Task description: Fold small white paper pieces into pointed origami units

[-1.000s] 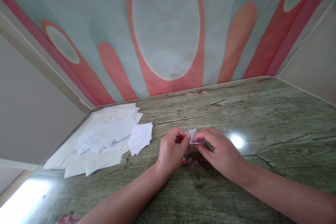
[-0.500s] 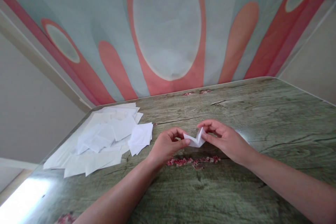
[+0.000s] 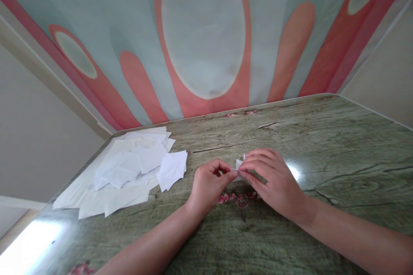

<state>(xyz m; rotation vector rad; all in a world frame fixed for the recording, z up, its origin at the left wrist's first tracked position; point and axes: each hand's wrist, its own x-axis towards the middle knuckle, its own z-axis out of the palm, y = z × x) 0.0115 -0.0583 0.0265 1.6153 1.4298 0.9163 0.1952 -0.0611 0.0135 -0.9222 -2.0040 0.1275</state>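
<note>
A small folded piece of white paper (image 3: 238,163) is held between my two hands, just above the table. My left hand (image 3: 211,182) pinches its left end between thumb and fingers. From the other side my right hand (image 3: 272,179) grips it with thumb and fingertips, and those fingers hide most of it. The fingertips of both hands nearly meet. Left of my left hand lies a small stack of white paper squares (image 3: 172,168).
A large spread pile of white paper sheets (image 3: 129,163) covers the table's left side. The wood-patterned table (image 3: 338,146) runs back to a wall with a coral and grey-green pattern (image 3: 203,30). Light glares off the table's left edge.
My right hand has moved left, toward my left hand, and its fingers now cover much of the folded paper. The open V shape seen before is mostly hidden.
</note>
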